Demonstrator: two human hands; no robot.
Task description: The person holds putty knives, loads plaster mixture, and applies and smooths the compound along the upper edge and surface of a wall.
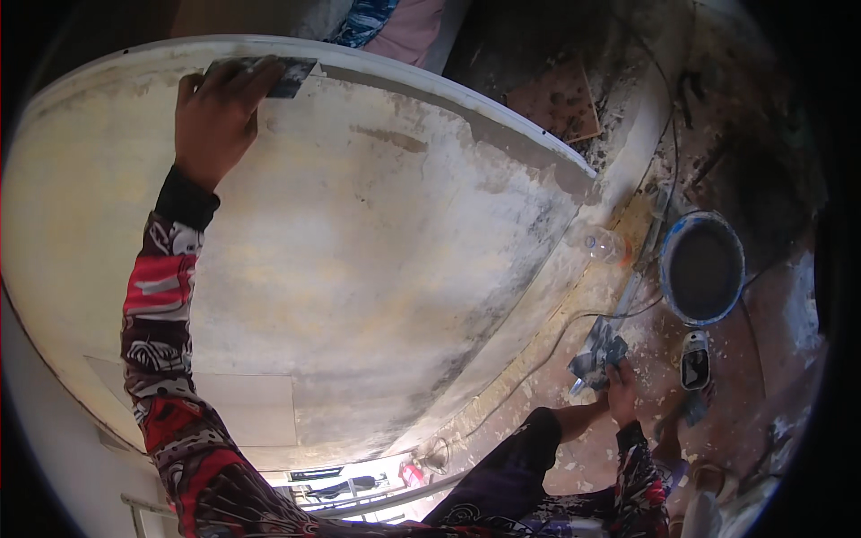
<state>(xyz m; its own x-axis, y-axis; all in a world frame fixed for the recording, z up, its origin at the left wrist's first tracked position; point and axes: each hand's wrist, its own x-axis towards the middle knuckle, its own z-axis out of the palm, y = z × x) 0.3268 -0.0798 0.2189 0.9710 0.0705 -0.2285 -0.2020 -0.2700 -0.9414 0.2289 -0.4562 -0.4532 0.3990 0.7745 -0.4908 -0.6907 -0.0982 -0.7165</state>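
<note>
Holding a dark scraper (pixel 296 79) to a pale wall (pixel 323 224) with the left hand (pixel 217 121), and a smeared plate (pixel 589 355) low down in the right hand (pixel 621 394).

Gripping the scraper with fingers laid over its back, up at the wall's top edge, just beneath a white trim (pixel 386 65); grasping the plate by its near edge, its face coated in grey paste (pixel 608 345), out over a blotchy reddish floor (pixel 574 457), near a bent knee (pixel 543 426). Along the trim, to the right of the scraper, a grey-brown strip (pixel 502 136), with a smaller patch (pixel 395 139) below it. To the right of the plate, a bucket (pixel 665 269) with blue on its rim and a grey mix (pixel 706 273) inside; nearer the wall, a clear bottle (pixel 610 245). Farther off, at the top, a reddish board (pixel 556 103) and pink cloth (pixel 408 31).
</note>
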